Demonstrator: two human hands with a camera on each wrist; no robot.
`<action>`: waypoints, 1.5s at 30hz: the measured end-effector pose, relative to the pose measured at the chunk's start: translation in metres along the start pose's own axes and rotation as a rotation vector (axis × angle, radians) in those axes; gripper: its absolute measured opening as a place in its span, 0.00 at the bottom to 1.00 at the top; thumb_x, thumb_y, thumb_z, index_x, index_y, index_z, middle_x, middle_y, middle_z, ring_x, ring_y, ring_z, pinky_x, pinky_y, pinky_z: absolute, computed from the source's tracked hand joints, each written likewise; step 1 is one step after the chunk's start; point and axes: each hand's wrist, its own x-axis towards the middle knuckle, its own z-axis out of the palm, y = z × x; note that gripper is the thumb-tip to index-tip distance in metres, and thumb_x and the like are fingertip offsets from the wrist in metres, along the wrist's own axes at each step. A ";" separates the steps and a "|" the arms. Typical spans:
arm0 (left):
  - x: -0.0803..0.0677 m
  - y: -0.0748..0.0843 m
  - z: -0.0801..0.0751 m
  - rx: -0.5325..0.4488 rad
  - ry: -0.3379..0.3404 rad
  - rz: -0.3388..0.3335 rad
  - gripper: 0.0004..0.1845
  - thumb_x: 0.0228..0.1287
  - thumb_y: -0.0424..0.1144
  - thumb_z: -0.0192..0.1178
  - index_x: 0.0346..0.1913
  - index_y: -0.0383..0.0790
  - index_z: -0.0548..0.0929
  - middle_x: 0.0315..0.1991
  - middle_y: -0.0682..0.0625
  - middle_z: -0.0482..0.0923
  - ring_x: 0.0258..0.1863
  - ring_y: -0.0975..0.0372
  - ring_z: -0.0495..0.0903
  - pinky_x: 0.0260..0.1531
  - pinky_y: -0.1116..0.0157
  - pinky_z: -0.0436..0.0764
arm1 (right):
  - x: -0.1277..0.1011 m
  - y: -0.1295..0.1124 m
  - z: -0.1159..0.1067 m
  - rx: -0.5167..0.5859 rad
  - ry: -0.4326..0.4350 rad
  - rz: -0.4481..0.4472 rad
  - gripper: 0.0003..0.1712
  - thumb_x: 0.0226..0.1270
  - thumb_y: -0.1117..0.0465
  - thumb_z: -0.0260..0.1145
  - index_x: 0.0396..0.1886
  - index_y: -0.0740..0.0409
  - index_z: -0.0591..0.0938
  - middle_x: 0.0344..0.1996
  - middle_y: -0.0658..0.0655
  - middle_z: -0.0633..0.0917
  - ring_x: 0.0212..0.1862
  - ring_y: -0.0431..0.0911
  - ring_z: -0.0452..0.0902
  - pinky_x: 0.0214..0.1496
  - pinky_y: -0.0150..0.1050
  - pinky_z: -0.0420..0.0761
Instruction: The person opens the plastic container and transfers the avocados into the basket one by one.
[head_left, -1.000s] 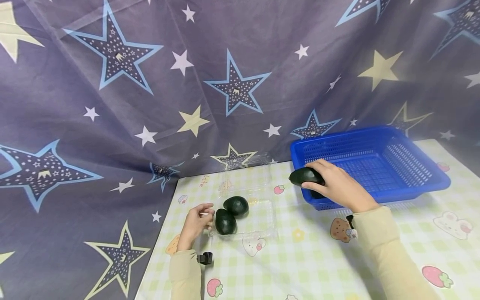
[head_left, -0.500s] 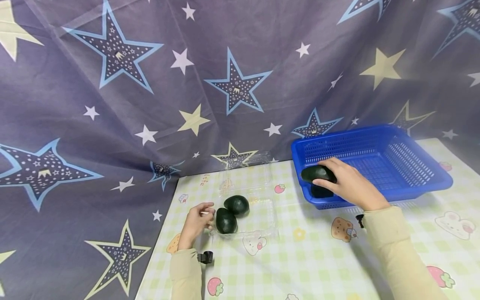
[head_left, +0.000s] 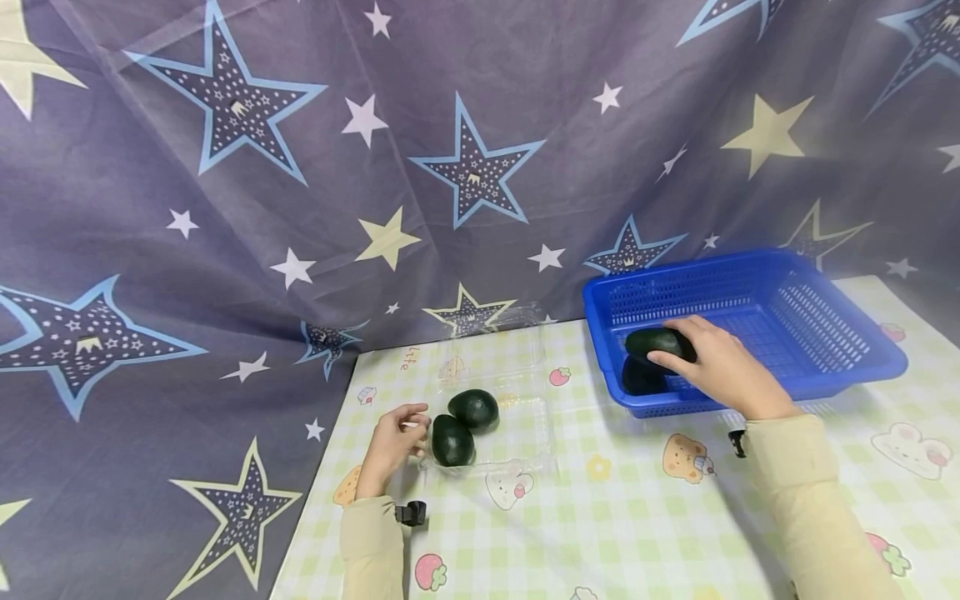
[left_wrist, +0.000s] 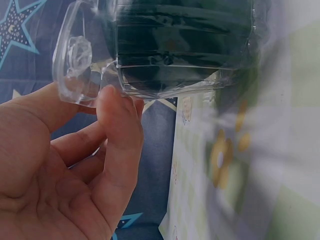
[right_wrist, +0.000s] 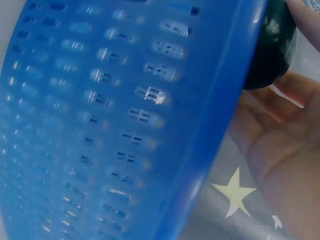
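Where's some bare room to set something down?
On the tablecloth, between the clear box and blue basket, and the stretch in front of them between the sleeves. The basket's right end is bare. Crowded: the box's left side, with two avocados, and the basket's left end, where the right grip holds an avocado.

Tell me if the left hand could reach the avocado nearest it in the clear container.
Probably yes: the left hand is right beside that avocado, and the lid of the clear container lies open. It would likely need to let go of the container's edge first.
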 end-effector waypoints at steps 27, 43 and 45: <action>-0.002 -0.001 -0.003 0.016 0.014 -0.005 0.22 0.61 0.22 0.55 0.60 0.25 0.77 0.44 0.36 0.80 0.25 0.62 0.78 0.18 0.70 0.83 | -0.003 0.036 0.003 -0.097 -0.042 0.066 0.41 0.70 0.40 0.61 0.63 0.74 0.73 0.56 0.77 0.77 0.57 0.72 0.72 0.57 0.70 0.73; -0.001 0.001 -0.001 0.018 -0.001 0.018 0.23 0.60 0.22 0.54 0.60 0.25 0.77 0.44 0.35 0.80 0.23 0.61 0.79 0.18 0.68 0.83 | -0.005 0.041 0.002 -0.101 -0.119 0.095 0.42 0.66 0.37 0.64 0.59 0.73 0.77 0.53 0.76 0.80 0.54 0.73 0.75 0.54 0.71 0.75; -0.007 0.012 -0.002 0.014 -0.014 0.014 0.23 0.61 0.22 0.54 0.60 0.24 0.76 0.45 0.33 0.79 0.24 0.61 0.79 0.20 0.67 0.84 | -0.005 0.041 0.002 -0.092 -0.127 0.101 0.42 0.66 0.36 0.63 0.58 0.73 0.78 0.52 0.75 0.81 0.53 0.72 0.76 0.52 0.70 0.76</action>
